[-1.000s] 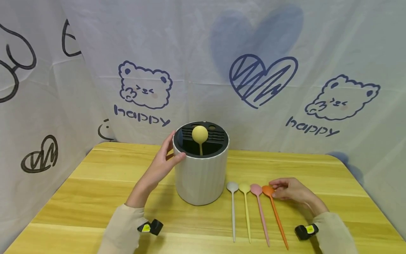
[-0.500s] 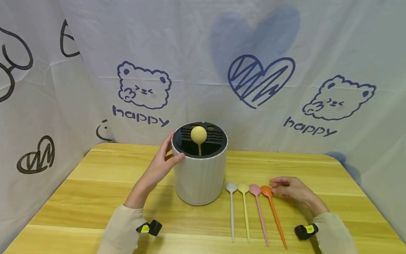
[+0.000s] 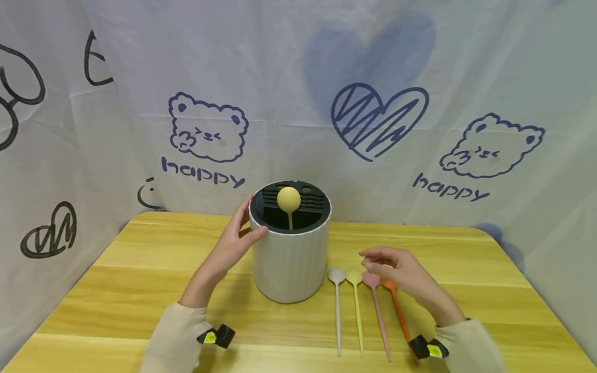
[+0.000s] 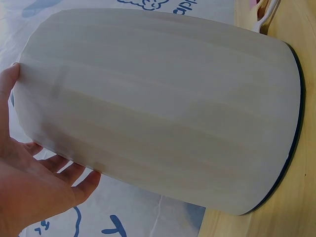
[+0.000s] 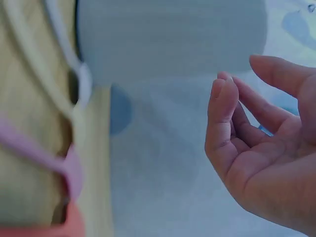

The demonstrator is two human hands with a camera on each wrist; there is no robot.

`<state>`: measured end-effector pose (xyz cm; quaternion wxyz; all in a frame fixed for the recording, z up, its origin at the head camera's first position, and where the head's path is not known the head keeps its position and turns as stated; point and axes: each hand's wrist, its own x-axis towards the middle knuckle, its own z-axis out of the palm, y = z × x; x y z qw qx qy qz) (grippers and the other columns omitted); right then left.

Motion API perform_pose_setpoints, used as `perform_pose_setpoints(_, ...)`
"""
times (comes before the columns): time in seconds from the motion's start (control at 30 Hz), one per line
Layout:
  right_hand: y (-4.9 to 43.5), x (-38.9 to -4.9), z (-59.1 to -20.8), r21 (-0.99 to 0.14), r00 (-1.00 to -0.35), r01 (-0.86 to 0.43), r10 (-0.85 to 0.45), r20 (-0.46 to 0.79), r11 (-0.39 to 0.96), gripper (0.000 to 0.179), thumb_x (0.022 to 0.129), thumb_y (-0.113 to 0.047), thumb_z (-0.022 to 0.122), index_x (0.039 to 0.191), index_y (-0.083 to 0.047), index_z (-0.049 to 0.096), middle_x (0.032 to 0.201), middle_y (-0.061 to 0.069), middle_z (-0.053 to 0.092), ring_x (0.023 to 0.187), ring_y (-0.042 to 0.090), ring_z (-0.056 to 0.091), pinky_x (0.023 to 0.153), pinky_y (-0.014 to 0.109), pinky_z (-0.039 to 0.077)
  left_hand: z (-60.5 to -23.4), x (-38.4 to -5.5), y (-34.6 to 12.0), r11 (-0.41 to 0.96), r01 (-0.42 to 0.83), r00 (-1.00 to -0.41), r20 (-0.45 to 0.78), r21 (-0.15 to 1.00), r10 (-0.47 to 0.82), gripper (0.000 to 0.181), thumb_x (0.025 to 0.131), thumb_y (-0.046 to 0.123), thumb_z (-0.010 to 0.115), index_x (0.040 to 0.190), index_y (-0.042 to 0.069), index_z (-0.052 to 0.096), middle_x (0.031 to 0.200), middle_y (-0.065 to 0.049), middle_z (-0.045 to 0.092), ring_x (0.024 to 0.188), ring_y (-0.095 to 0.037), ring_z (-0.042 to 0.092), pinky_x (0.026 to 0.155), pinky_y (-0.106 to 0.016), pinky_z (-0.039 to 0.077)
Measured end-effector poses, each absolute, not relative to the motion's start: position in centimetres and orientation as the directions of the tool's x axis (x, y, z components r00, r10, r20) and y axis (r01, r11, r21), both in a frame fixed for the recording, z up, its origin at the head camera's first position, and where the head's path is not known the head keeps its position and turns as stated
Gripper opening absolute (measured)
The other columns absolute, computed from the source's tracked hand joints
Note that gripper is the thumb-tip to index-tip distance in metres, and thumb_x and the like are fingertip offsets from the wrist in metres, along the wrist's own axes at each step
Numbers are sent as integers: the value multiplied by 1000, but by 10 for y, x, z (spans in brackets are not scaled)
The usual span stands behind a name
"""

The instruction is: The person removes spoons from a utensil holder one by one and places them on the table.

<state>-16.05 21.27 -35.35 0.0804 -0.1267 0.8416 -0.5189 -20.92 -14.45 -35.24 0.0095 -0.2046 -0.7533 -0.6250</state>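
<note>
A ribbed off-white utensil holder (image 3: 290, 264) with a black slotted top stands upright on the table. My left hand (image 3: 229, 247) holds its left side near the rim, thumb in front; in the left wrist view the fingers curve along the holder's wall (image 4: 163, 103). One yellow spoon (image 3: 288, 199) stands in the holder, bowl up. To the holder's right lie a grey spoon (image 3: 337, 275), a pale yellow spoon (image 3: 358, 311), a pink spoon (image 3: 380, 316) and an orange spoon (image 3: 399, 311). Over the pink and orange bowls my right hand (image 3: 408, 274) hovers, fingers loosely bent, holding nothing.
The wooden table (image 3: 116, 290) has its far edge close to a white cloth backdrop (image 3: 289, 93) with bear and heart drawings. Another cloth side hangs at the left. Each wrist wears a small black camera (image 3: 225, 335).
My right hand has lifted away from the orange spoon and moved left, over the pink and orange bowls. The left hand stays on the holder. The head view has shifted slightly.
</note>
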Motion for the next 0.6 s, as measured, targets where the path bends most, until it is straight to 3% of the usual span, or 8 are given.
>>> perform_pose_setpoints(0.2, 189, -162, -328, -925, -961, -191, -256, 107, 329, 37, 97, -17, 58, 127, 5, 57, 114, 18, 65, 94, 17, 62, 71, 29, 54, -353, -209, -141, 122, 317, -915, 270, 940, 302, 77, 95, 23, 58, 156, 16, 11, 158, -11, 20, 141, -30, 23, 112, -53, 22)
perform_pose_setpoints(0.4, 166, -185, -295, -820, -920, -385, -246, 305, 424, 31, 97, -18, 60, 123, -2, 63, 115, 13, 66, 96, 20, 60, 70, 31, 54, -353, -209, -142, 123, 313, -918, 266, 942, 295, 78, 95, 24, 58, 156, 15, 11, 157, -12, 22, 140, -30, 24, 112, -53, 23)
perform_pose_setpoints(0.6, 143, -204, -275, -784, -906, -404, -323, 272, 472, 33, 94, -18, 63, 125, -5, 64, 119, 8, 65, 100, 23, 61, 71, 39, 56, -351, -208, -144, 130, 313, -920, 267, 941, 286, 78, 95, 24, 58, 156, 15, 11, 157, -12, 22, 141, -30, 25, 112, -53, 23)
